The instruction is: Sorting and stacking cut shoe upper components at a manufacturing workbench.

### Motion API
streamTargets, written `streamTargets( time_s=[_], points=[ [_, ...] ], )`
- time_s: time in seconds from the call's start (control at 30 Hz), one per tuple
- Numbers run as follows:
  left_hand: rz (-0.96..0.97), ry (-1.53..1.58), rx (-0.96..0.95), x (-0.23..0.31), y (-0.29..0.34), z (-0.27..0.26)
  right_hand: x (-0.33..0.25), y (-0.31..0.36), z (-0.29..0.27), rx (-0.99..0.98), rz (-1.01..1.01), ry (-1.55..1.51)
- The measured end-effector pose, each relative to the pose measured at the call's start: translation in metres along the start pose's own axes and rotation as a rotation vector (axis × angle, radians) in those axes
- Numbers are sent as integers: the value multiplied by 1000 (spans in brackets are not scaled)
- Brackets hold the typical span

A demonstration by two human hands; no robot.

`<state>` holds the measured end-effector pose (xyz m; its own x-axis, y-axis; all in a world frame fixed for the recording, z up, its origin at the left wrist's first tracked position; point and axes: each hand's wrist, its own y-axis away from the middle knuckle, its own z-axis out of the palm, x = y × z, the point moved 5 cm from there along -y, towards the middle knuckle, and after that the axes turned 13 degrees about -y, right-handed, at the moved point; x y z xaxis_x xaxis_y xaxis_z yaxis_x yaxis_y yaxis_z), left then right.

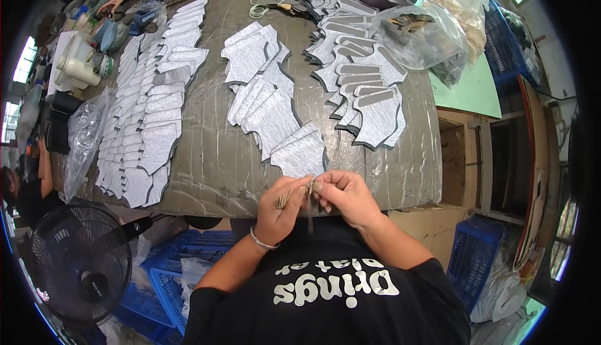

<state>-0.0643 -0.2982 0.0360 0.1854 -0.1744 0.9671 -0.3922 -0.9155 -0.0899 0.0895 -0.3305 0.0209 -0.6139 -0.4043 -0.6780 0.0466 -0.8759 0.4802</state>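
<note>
At the table's near edge, my hands meet in front of my chest. My left hand (283,206) is closed around a small bundle of thin tan pieces (283,200), whose edges show between its fingers. My right hand (345,196) pinches, thumb against forefinger, a thin pale strip (310,210) that hangs between both hands. Its exact kind is too small to tell. Just beyond my fingertips lies the nearest of the grey fabric shoe-upper pieces (299,152), fanned in an overlapping row down the middle of the table.
More overlapping grey pieces lie at left (159,126), and pieces with dark-grey patches (375,104) at right. A clear plastic bag (422,35) rests at the far right. A black fan (84,263) stands at lower left, near blue crates (164,289). Scissors (278,2) lie at the back.
</note>
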Motion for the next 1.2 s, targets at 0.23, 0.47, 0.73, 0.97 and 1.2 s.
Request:
streamTargets(
  time_s=[0.23, 0.47, 0.73, 0.97, 1.2],
  points=[
    [279, -169, -75, 13, -18, -3, -5, 10, -19, 59, -39, -123],
    [206, -123, 27, 2, -3, -3, -95, 70, -155, 597, -843, -38],
    [-348, 95, -9, -11, -5, 2, -124, 82, -140, 668, -800, 872],
    [-413, 135, -29, -18, -4, -7, -59, 11, -39, 80, -297, 634],
    [-199, -158, 166, -24, -6, -27, -58, -13, -30, 41, -260, 533]
  ],
)
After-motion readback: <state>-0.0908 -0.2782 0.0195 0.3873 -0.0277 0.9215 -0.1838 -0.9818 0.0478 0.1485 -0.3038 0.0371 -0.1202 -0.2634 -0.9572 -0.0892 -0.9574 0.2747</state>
